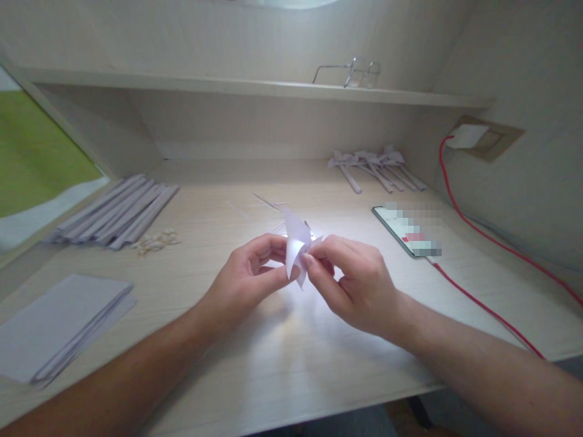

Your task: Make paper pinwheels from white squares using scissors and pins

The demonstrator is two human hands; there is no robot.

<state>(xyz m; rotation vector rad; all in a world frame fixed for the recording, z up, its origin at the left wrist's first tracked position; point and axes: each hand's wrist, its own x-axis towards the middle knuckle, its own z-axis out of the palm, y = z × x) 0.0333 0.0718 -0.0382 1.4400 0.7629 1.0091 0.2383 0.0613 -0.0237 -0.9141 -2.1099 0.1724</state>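
Above the middle of the desk, a white paper pinwheel (297, 243) with curled blades is held between my two hands. My left hand (250, 270) grips its blades from the left, thumb and fingers closed on the paper. From the right, my right hand (353, 276) pinches near the pinwheel's centre with thumb and forefinger; anything small inside that pinch is hidden. Behind the pinwheel lie a few thin sticks (268, 202) on the desk. Part of a small dark and shiny object shows just behind the paper, too covered to name.
Rolled paper tubes (113, 212) lie at left, beside small pale pieces (157, 241) and a stack of paper (68, 325). Several pinwheels on paper sticks (376, 167) lie at back right. A phone (403, 230) with a red cable (483, 309) is at right. Glasses (357, 73) rest on the shelf (228, 85).
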